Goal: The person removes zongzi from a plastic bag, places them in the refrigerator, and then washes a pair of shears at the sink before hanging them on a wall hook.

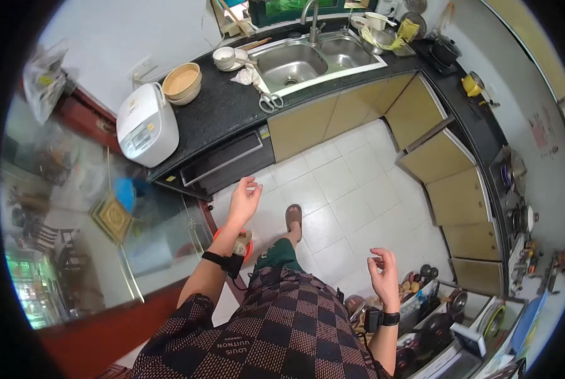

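My left hand hangs in the air over the tiled floor, in front of the dark built-in appliance below the counter. Its fingers are loosely bent and hold nothing. On the right side, my right hand is raised above the floor near the low shelving, thumb and fingers apart, with nothing in it. Neither hand touches anything. Closest on the counter to my left hand are white-handled scissors at the front edge and a white rice cooker.
A double sink is set into the black counter, with stacked bowls and a basket to its left. A cabinet door juts out on the right. Pans and jars crowd a rack. A red bin stands beside my left forearm.
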Demonstrator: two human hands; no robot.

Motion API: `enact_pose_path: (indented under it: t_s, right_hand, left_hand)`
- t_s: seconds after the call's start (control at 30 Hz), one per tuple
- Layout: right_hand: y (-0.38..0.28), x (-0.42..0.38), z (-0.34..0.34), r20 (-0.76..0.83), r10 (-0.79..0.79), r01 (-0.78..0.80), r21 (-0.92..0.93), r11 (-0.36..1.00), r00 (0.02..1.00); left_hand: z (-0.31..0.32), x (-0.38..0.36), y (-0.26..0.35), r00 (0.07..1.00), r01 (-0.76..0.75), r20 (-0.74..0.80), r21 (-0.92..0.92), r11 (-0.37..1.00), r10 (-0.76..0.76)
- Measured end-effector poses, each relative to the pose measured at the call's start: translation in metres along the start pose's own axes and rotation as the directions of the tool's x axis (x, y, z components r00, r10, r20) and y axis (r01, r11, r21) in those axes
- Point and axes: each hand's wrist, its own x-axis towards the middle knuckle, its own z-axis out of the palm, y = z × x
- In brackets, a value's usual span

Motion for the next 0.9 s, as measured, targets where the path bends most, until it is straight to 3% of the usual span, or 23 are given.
enact_pose_path:
  t_s: [0.2, 0.33, 0.37, 0.4, 0.43, 0.47, 0.5, 0.57, 0.6, 0.67, 0.73, 0.8, 0.87, 0.9]
  right_hand:
    - [-0.053, 0.173, -0.017, 0.026, -0.062, 0.064, -0.079, 0.995, 0.998]
    - [-0.091, 0.287, -0.03, 0.003, -0.097, 0.097, -0.069, 0.993, 0.995]
    - [-0.102, 0.316, -0.032, 0.028, -0.102, 0.104, -0.071, 0.992, 0.994]
    - [-0.112, 0.344, -0.035, 0.056, -0.107, 0.111, -0.072, 0.991, 0.993]
    - [-0.115, 0.373, -0.036, 0.07, -0.128, 0.133, -0.078, 0.988, 0.989]
    - [-0.119, 0.402, -0.04, 0.056, -0.134, 0.139, -0.091, 0.986, 0.989]
    - [-0.123, 0.432, -0.043, 0.08, -0.13, 0.138, -0.103, 0.985, 0.988]
    - [-0.133, 0.496, -0.055, 0.097, -0.155, 0.166, -0.112, 0.98, 0.983]
    - [-0.134, 0.531, -0.064, 0.086, -0.166, 0.175, -0.116, 0.978, 0.982]
    - [-0.128, 0.603, -0.084, 0.075, -0.216, 0.22, -0.06, 0.974, 0.974]
    - [-0.13, 0.681, -0.11, 0.059, -0.276, 0.276, 0.008, 0.961, 0.959]
    - [-0.136, 0.741, -0.132, 0.038, -0.224, 0.215, 0.168, 0.962, 0.974]
    - [-0.16, 0.797, -0.151, 0.033, -0.217, 0.204, 0.228, 0.952, 0.976]
    - [-0.169, 0.823, -0.159, 0.038, -0.207, 0.191, 0.259, 0.947, 0.978]
  left_hand:
    - [0.053, 0.187, 0.036, 0.998, -0.009, -0.068, 0.014, 1.0, 0.01]
    - [0.088, 0.3, 0.031, 0.979, 0.011, -0.2, 0.236, 0.972, 0.037]
    - [0.09, 0.327, 0.033, 0.989, 0.033, -0.146, 0.327, 0.944, 0.016]
    - [0.098, 0.344, 0.026, 0.967, 0.008, -0.241, 0.345, 0.938, 0.08]
    - [0.102, 0.363, 0.021, 0.974, -0.005, -0.218, 0.283, 0.959, 0.069]
    - [0.109, 0.377, 0.018, 0.969, 0.065, -0.248, 0.309, 0.949, 0.014]
    - [0.109, 0.386, 0.019, 0.984, 0.124, -0.162, 0.36, 0.925, -0.069]
    - [0.121, 0.399, 0.02, 0.939, 0.291, -0.296, 0.419, 0.86, -0.174]
    - [0.125, 0.411, 0.007, 0.948, 0.307, -0.241, 0.528, 0.792, -0.206]
    - [0.131, 0.414, 0.006, 0.931, 0.356, -0.289, 0.588, 0.726, -0.223]
    - [0.136, 0.41, 0.037, 0.866, 0.461, -0.402, 0.414, 0.785, -0.297]
    - [0.144, 0.412, 0.037, 0.826, 0.514, -0.447, 0.345, 0.786, -0.344]
    - [0.15, 0.421, 0.037, 0.742, 0.634, -0.506, 0.314, 0.706, -0.441]
    - [0.152, 0.425, 0.041, 0.732, 0.621, -0.536, 0.272, 0.735, -0.42]
